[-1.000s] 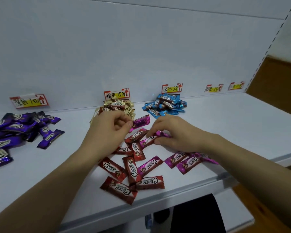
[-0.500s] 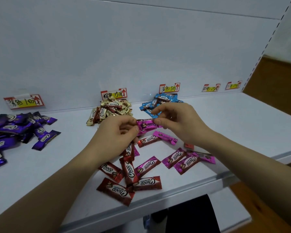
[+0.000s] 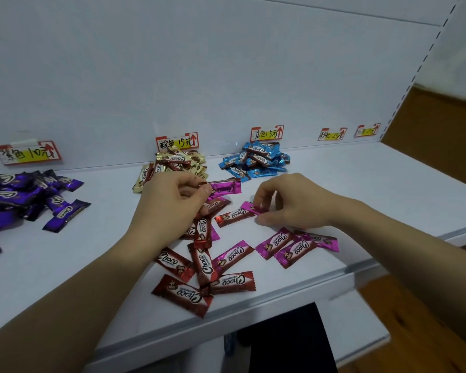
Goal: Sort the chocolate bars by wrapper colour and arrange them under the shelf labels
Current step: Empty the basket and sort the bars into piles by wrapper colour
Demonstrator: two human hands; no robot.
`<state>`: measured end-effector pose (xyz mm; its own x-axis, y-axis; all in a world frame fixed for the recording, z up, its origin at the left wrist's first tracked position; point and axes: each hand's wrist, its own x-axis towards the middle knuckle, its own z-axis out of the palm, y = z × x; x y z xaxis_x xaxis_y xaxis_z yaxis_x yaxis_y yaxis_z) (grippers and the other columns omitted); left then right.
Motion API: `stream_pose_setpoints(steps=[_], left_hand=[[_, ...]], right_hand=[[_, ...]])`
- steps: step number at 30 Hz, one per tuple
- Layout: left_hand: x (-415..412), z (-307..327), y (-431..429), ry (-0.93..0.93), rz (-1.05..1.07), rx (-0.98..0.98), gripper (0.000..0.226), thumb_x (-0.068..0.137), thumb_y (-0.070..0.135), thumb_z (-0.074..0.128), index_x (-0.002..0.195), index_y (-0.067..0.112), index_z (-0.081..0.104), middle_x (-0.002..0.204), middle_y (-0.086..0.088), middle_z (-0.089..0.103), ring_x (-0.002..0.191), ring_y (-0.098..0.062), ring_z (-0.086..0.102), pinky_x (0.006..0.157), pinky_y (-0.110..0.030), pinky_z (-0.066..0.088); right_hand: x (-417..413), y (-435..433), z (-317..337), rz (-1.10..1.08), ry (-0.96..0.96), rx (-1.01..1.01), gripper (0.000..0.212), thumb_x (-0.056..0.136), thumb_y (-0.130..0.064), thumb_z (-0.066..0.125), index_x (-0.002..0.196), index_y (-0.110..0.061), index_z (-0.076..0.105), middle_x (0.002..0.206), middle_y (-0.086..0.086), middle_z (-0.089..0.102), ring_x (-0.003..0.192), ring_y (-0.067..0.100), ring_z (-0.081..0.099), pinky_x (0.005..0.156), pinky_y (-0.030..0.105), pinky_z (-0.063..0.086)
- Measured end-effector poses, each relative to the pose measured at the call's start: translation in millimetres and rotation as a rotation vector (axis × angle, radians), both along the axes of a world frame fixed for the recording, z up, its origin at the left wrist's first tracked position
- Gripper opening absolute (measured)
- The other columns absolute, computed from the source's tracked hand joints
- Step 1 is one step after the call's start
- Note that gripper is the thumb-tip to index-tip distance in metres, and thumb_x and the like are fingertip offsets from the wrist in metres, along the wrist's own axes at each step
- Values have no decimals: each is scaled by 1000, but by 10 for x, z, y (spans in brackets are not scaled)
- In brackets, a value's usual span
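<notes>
My left hand (image 3: 172,204) grips a pink-wrapped bar (image 3: 226,186) just above the white shelf (image 3: 361,189). My right hand (image 3: 288,200) pinches another pink bar (image 3: 250,208) that lies on the shelf beside a red bar (image 3: 233,215). Loose red bars (image 3: 182,294) and pink bars (image 3: 285,244) lie mixed near the front edge. Sorted piles sit at the back: purple (image 3: 19,195) on the left, gold (image 3: 172,164) in the middle, blue (image 3: 256,160) to its right.
Handwritten price labels (image 3: 176,141) are stuck along the white back wall, two of them (image 3: 331,134) at the far right with no bars below. The shelf's front lip (image 3: 253,313) runs below the loose bars. A lower shelf and brown floor show beneath.
The right hand let go of the pink bar that both hands held and dropped to the shelf, pinching a second pink bar. The left hand kept the first pink bar.
</notes>
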<state>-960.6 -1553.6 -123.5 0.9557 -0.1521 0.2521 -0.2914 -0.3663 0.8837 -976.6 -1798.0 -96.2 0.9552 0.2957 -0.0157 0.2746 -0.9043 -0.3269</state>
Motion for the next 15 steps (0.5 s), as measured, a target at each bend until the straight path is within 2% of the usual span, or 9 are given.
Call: stream_pose_setpoints(steps=[3,5,8,12,15], left_hand=[[-11,6,0,8,18,-18,12,93,22,70,102,14,74,81,-1,76,66,-12,75,70,-40,63],[-15,13,-7,-8,40,-18,10,93,21,70,100,16,74,78,1,76,66,-9,74,67,-35,62],[-35,30,-13,-32,66,-13,8,93,21,70,99,18,75,73,4,75,66,-4,73,58,-20,55],[-69,47,-2,20,-60,-65,10,92,17,71,101,17,76,75,3,77,71,-10,75,70,-26,58],[-96,64,7,44,-143,-107,15,91,13,71,104,16,76,80,2,78,76,-14,76,70,-28,59]], right_hand=[[-35,-10,-11,10,-53,-81,15,94,-32,68,108,-31,72,90,-24,63,80,-5,57,62,9,40],[-69,6,-13,39,-171,-87,19,98,-22,61,111,-26,74,97,-18,69,81,-1,58,66,9,40],[-109,61,39,76,-297,122,19,98,-14,61,109,-22,74,94,-18,68,83,-1,61,70,7,44],[-78,240,51,80,-403,221,14,95,-18,68,107,-22,74,91,-21,65,84,-5,62,75,8,48],[-51,301,8,32,-465,279,14,91,-19,73,105,-21,73,87,-21,64,80,-11,60,76,5,47]])
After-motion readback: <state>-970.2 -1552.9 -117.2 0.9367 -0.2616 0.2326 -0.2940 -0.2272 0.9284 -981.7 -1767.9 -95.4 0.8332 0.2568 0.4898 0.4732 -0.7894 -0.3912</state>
